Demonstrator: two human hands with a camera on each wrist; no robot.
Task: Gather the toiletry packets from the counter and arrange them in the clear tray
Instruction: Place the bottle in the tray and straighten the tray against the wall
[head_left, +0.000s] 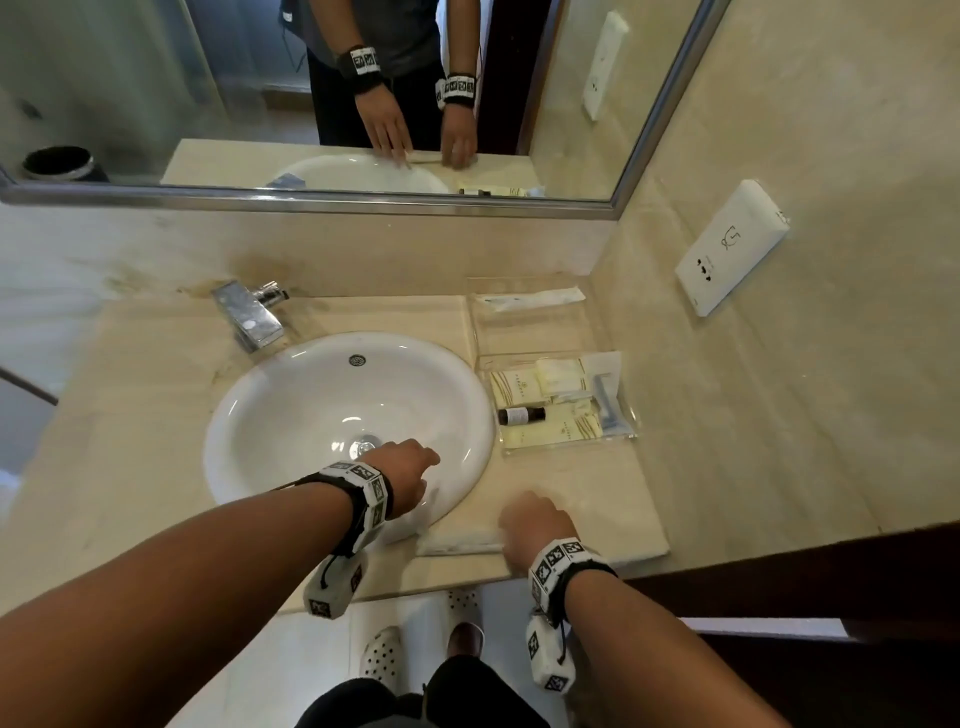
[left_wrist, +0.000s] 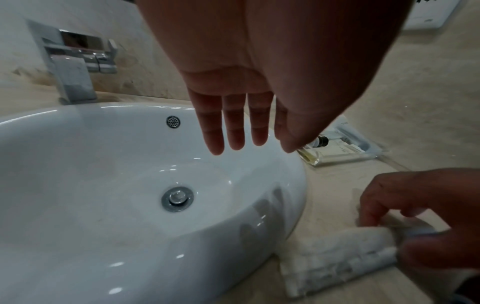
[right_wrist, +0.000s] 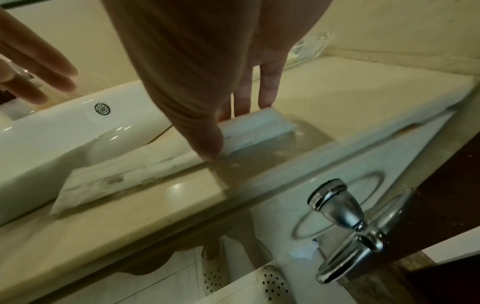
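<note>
A long white toiletry packet (head_left: 457, 543) (left_wrist: 335, 253) (right_wrist: 116, 174) lies along the counter's front edge, just right of the basin. My right hand (head_left: 524, 519) (left_wrist: 397, 236) (right_wrist: 236, 127) pinches its right end, thumb on the near side and fingers curled over the far side. My left hand (head_left: 415, 473) (left_wrist: 241, 142) (right_wrist: 52, 78) hovers over the basin with straight fingers, holding nothing. The clear tray (head_left: 631, 434) (left_wrist: 363, 144) (right_wrist: 311, 47) stands at the counter's right, holding several cream packets, a small dark bottle (head_left: 522, 414) and a blue razor (head_left: 605, 400).
The white round basin (head_left: 311, 405) fills the counter's middle, with a chrome tap (head_left: 249, 317) behind it. Another long white packet (head_left: 530, 300) lies in the clear compartment behind the tray, by the wall. A mirror and wall sockets are above. A metal door handle (right_wrist: 337, 205) sits below the counter edge.
</note>
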